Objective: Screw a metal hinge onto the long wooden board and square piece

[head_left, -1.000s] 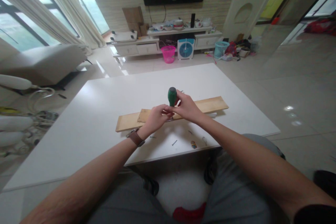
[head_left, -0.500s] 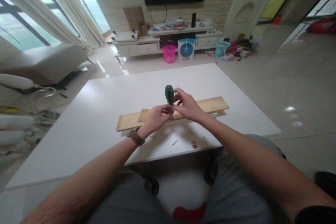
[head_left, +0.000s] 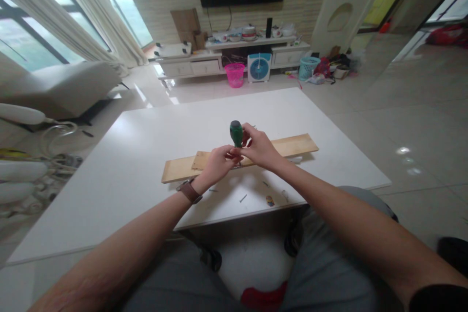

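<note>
Green screwdriver [head_left: 236,132]: near the centre of the frame, handle up, close to upright; its lower end is mostly lost among the fingers.
Short board [head_left: 200,161]: on the long board [head_left: 298,145], left of centre, partly covered by the left hand [head_left: 220,162].
Left hand: thumb and fingers drawn together beside the shaft; cannot tell what they pinch.
Right hand [head_left: 260,147]: curled, fingertips closed round the handle's base.
Forearms [head_left: 340,207]: angled inward from the lower corners.
Loose screws [head_left: 243,199]: below centre on the table [head_left: 127,165], details blurred.
</note>
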Demonstrator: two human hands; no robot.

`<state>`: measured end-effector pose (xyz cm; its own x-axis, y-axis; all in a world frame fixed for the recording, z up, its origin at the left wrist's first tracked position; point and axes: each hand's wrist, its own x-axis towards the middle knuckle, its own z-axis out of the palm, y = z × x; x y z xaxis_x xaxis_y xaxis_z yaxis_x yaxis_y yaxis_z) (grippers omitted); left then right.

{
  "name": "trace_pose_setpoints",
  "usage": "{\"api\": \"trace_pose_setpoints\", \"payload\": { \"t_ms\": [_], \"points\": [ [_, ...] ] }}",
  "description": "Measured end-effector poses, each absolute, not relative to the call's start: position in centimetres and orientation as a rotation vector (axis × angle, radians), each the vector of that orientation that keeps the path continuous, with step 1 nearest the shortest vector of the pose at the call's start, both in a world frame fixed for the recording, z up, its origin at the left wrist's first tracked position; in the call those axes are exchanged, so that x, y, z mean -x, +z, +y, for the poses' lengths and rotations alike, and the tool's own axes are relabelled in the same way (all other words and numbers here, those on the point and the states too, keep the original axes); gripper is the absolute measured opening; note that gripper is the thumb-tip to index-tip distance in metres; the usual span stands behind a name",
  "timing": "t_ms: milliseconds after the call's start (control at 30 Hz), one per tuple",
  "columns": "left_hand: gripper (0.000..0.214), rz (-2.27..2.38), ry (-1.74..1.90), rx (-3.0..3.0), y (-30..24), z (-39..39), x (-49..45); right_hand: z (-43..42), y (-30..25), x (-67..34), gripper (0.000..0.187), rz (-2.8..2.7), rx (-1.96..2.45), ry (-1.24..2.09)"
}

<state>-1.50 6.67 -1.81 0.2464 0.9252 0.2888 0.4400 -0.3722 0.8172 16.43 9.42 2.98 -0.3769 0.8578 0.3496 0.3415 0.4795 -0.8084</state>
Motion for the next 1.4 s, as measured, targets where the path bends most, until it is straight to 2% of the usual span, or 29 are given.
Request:
{"api": "trace_pose_setpoints", "payload": {
  "t_ms": [100,267,700,1067,1300,1400],
  "points": [
    [0.021,1.248,1.036,-1.938,-1.8,6.7,1.5,9.3,3.2,-16.5,0.038,-1.945,0.959,0.843],
    [0.011,1.223,1.023,-1.947,-1.4,6.7,1.4,9.3,3.1,-16.9,0.036,-1.94,0.875,0.913],
    [0.011,1.226,0.995,-1.904,-1.6,6.6,1.4,9.5,3.1,-16.8,0.035,-1.959,0.96,0.837],
    [0.007,1.179,0.944,-1.91,-1.2,6.5,1.4,9.0,3.6,-17.0,0.022,-1.919,0.938,0.81],
    [0.031,1.292,0.929,-1.912,-1.0,6.7,2.1,8.7,4.9,-17.5,0.02,-1.841,0.983,0.765],
    [0.032,1.362,0.862,-1.957,-0.9,6.7,2.5,8.7,5.1,-17.9,0.019,-1.828,0.972,0.759]
  ]
}}
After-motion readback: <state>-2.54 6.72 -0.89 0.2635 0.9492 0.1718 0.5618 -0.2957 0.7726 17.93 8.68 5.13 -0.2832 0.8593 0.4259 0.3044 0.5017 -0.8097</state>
